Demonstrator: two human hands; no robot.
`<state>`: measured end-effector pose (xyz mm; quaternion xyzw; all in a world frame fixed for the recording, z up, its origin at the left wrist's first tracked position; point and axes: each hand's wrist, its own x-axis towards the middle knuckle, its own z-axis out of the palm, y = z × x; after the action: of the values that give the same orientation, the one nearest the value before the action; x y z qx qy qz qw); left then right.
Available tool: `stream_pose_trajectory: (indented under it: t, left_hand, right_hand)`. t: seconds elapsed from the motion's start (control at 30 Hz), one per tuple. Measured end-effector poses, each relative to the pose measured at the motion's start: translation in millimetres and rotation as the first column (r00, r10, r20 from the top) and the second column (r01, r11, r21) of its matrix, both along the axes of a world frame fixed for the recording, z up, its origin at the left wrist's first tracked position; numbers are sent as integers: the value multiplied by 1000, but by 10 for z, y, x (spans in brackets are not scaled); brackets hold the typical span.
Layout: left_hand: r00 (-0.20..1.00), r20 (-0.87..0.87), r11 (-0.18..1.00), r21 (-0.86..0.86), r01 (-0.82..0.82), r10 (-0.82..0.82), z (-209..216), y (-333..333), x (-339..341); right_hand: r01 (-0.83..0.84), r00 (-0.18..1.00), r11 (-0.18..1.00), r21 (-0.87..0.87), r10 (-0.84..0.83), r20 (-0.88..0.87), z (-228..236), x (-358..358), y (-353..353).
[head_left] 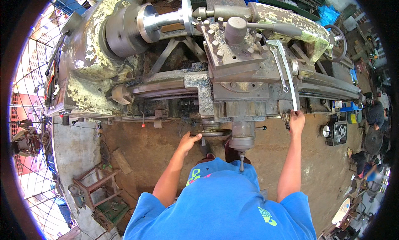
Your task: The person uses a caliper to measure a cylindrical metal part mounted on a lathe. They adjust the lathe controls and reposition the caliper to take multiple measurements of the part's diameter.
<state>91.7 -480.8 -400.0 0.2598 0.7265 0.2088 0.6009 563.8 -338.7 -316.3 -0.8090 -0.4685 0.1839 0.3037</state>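
Observation:
My left hand [189,142] is closed on the rim of a carriage handwheel [213,133] at the front of a metal lathe. With its fingers closed, my right hand [296,120] grips the near end of a long silver caliper [287,69]. The caliper's jaws lie toward the tool post, over the carriage. Beside it, a combination wrench [279,69] rests on the carriage. A shiny flanged metal workpiece [166,19] is held between the chuck [122,30] and the tailstock centre [200,12]. The square tool post [232,46] stands just right of the workpiece.
The tool post's lever [282,29] points right, toward the tailstock [291,22]. A cross-slide handle [242,161] hangs close to my shirt. At lower left stands a rusty metal frame [97,182]. Other people [370,169] are at the far right, near a black tray [337,134].

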Motion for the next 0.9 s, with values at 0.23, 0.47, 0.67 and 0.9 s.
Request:
stream_pose_trajectory:
  t: [0.23, 0.47, 0.67, 0.9]
  left_hand:
    - [999, 47, 1000, -3, -1, 1, -163, -34, -60]
    - [993, 111, 999, 1, -34, 34, -244, -66, -61]
    - [992, -30, 992, 41, -121, 123, 85, -62, 228]
    - [951, -292, 993, -79, 82, -102, 323, 93, 469]
  right_hand:
    - [1, 1000, 1000, 26, -1, -13, 5, -17, -6]
    - [2, 999, 999, 35, -1, -41, -36, 14, -1]
    - [-2, 1000, 1000, 31, 1, 9, -57, 29, 2]
    - [-17, 999, 1000, 21, 16, 37, -79, 56, 5]
